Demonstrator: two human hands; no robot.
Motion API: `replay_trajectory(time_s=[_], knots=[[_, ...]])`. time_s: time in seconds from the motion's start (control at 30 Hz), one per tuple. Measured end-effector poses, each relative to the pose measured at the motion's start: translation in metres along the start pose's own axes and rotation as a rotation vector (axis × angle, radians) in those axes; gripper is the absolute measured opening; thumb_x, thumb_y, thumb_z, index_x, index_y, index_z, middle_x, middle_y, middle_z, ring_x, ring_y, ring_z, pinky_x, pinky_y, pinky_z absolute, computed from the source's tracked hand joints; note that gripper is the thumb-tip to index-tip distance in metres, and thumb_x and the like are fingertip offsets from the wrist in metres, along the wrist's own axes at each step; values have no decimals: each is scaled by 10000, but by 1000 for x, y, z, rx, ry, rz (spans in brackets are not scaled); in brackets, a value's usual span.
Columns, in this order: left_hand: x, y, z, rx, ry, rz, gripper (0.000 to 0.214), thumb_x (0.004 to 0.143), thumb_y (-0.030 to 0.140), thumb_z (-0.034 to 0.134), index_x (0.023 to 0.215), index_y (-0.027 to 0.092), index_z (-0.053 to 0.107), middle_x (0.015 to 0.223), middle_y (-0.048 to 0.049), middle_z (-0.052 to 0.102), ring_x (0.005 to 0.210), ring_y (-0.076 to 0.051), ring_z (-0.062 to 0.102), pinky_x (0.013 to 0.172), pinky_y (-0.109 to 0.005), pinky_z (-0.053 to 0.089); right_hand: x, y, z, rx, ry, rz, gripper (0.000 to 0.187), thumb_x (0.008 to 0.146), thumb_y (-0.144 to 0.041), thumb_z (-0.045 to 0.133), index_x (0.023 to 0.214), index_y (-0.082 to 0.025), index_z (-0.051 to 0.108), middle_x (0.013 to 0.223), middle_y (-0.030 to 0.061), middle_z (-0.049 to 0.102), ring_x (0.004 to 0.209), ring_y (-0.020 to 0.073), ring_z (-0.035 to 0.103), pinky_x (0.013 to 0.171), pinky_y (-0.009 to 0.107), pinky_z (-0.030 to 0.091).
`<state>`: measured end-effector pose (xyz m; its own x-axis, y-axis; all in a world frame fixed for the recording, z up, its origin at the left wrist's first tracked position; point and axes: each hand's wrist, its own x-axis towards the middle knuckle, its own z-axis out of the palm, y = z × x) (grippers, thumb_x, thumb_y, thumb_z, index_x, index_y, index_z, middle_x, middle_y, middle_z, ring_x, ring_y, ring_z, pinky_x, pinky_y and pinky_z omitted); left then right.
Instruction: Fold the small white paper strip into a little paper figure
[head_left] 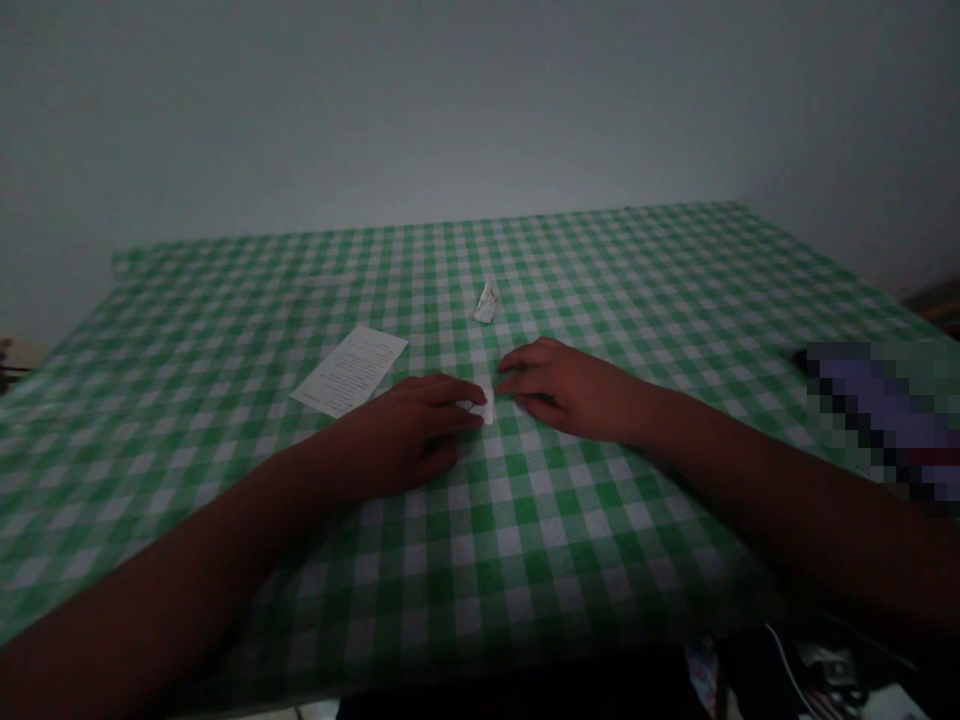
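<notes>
My left hand lies palm down on the checked tablecloth, its fingers stretched out. Its fingertips rest on a small white piece of paper with dark marks, and they hide most of it. Just to the right, my right hand is also palm down with its fingers apart, the tips close to the paper's right edge; I cannot tell whether they touch it. Beyond both hands lies a small crumpled white paper piece with dark printing. A flat sheet of printed paper is just beyond my left hand.
A green and white checked cloth covers the table, whose far side meets a plain grey wall. At the right edge sits a blurred-out purplish object. Dark items lie below the table's front edge at lower right.
</notes>
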<state>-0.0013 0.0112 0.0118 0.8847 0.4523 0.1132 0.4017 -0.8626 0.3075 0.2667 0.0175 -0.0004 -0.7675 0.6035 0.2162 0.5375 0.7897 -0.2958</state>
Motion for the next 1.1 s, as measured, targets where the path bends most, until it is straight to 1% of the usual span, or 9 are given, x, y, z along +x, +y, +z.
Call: replay_trajectory(time_s=[0.2,0.47,0.53,0.67,0.8,0.9,0.97,1.1], knots=[[1,0,1,-24,12,27,409,854,138,575,1253,203,638,1370,-105,600,1249,-267,569,1070,-469,462,-1,-1,-1,1,-13,14,307,949,-171,502,1188,-187,694,1257,152,622,1149,283,568,968,490,454],[2,1,-1,-65,-2,37,422,835,119,564,1244,192,637,1335,-91,638,1255,-255,576,1102,-474,435,-2,-2,-2,13,-33,33,337,963,-158,474,1227,-178,682,1281,151,610,1186,265,547,1020,465,423],[2,1,-2,-73,-5,38,418,830,110,558,1233,183,642,1339,-95,636,1259,-248,575,1102,-453,443,-2,-2,-2,20,-30,38,343,959,-147,473,1232,-178,679,1290,151,605,1194,263,541,1027,467,418],[3,3,-3,-61,-58,23,407,850,118,525,1241,160,633,1373,-110,610,1282,-231,564,1079,-400,477,-3,2,0,72,-9,44,353,943,-123,475,1212,-211,687,1286,124,614,1199,251,542,1027,474,422],[3,6,-2,-13,-92,-12,420,848,127,516,1253,156,623,1381,-107,602,1292,-231,559,1087,-390,473,-3,9,6,162,57,46,379,936,-110,465,1235,-224,669,1290,101,619,1227,226,538,1062,477,404],[4,8,0,19,-93,-1,412,853,135,515,1251,140,625,1377,-114,602,1294,-239,552,1100,-392,461,-2,10,9,202,89,49,428,922,-83,455,1279,-231,639,1282,84,618,1224,204,539,1075,455,399],[4,8,1,41,-81,20,411,847,136,523,1244,116,628,1357,-129,613,1289,-255,551,1106,-411,454,-2,6,9,174,67,55,442,916,-73,459,1287,-230,641,1284,95,605,1217,218,530,1060,458,405],[5,10,2,66,-45,65,403,820,132,548,1210,96,640,1301,-138,644,1265,-279,555,1115,-446,438,-1,-5,7,48,2,101,449,902,-61,485,1263,-253,669,1291,122,574,1198,270,510,984,481,438]])
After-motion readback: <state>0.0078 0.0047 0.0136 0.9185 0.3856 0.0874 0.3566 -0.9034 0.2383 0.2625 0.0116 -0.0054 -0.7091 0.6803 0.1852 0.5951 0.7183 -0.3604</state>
